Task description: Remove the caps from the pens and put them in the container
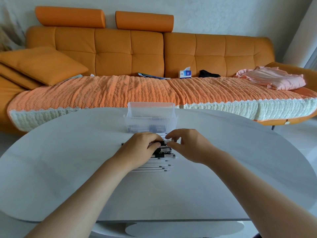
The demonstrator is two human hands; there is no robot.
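A row of several white pens (158,164) with black tips lies on the white table (68,160), just in front of a clear ribbed plastic container (151,120). Dark pens or caps show through the container's wall. My left hand (139,150) curls its fingers round the black end of one pen (163,143) at the far side of the row. My right hand (187,145) pinches the same pen's clear cap between thumb and fingertips. Both hands meet over the pile and hide its middle.
An orange sofa (130,48) with a knitted cover runs behind the table. On it lie a tissue box (185,73), a black item (208,73), pink clothing (272,78) and cushions (39,64). The table's near edge (171,220) is straight.
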